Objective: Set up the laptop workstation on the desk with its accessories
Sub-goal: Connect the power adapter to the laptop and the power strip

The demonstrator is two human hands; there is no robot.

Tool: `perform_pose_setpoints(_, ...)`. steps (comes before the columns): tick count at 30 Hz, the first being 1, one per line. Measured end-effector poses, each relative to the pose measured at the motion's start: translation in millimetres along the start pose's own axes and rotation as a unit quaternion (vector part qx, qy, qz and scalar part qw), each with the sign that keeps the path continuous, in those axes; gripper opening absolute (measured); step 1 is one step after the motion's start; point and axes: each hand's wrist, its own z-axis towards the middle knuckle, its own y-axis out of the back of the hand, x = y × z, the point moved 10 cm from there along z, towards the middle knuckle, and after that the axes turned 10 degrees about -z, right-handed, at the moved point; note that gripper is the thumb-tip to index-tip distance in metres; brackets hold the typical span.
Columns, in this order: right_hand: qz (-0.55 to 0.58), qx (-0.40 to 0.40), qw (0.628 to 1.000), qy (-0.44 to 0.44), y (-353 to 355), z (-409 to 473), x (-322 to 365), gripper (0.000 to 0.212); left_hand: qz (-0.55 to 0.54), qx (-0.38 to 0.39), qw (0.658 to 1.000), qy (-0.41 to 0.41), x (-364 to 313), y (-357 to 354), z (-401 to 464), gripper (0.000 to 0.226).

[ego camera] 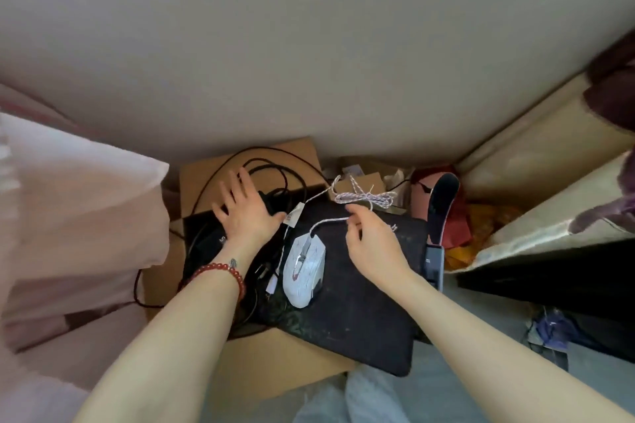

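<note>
The white gaming mouse [304, 271] lies on a black mouse pad [360, 302], and everything below is placed from that mouse. Its braided white cable [330, 221] leaves the mouse's far end and runs to the right hand [369, 240], which pinches it between fingertips just beyond and right of the mouse. Past that pinch the cable is still gathered in a tied bundle [366, 199], farther away than the mouse. The left hand [245, 213] lies spread wide and flat, holding nothing, pressing on a black power adapter and its black cords [271, 175] left of and beyond the mouse. The cable's USB plug [271, 285] appears to lie just left of the mouse, beside those cords.

All of this sits on an open cardboard box [275, 367], not on any counter, so I judge the setup barely begun.

Risks, as I see them:
- Lifting by the cable alone would drag or swing the mouse off the pad; it could drop past the box edge.
- The pad overhangs the box on the mouse's near-right side, so a tug might tip it.
- The plug end lies among the black cords, so pulling may snag and haul the adapter along.
- The bundle's tie could tighten into a knot if pulled before being undone.
</note>
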Motion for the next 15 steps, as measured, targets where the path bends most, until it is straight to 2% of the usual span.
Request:
perform_pose_setpoints(3,-0.002,-0.012,1.000,0.017,-4.3,28.7,-7.2,0.040,-0.042,-0.003,0.999,0.022,4.5,-15.7,34.9,0.120)
perform_pose_setpoints(7,0.002,-0.031,0.999,0.030,2.3,45.4,-10.0,0.040,-0.007,-0.020,1.000,0.006,3.9,-10.6,56.9,0.105)
perform_pose_setpoints(13,-0.009,-0.043,0.997,0.065,12.3,60.2,5.1,0.039,0.034,0.037,0.994,-0.097,-24.4,-16.5,42.4,0.045)
perform_pose_setpoints(15,-0.017,-0.027,0.997,0.072,12.2,62.5,9.5,0.040,0.048,0.029,0.991,-0.122,-32.4,-11.1,32.9,0.028)
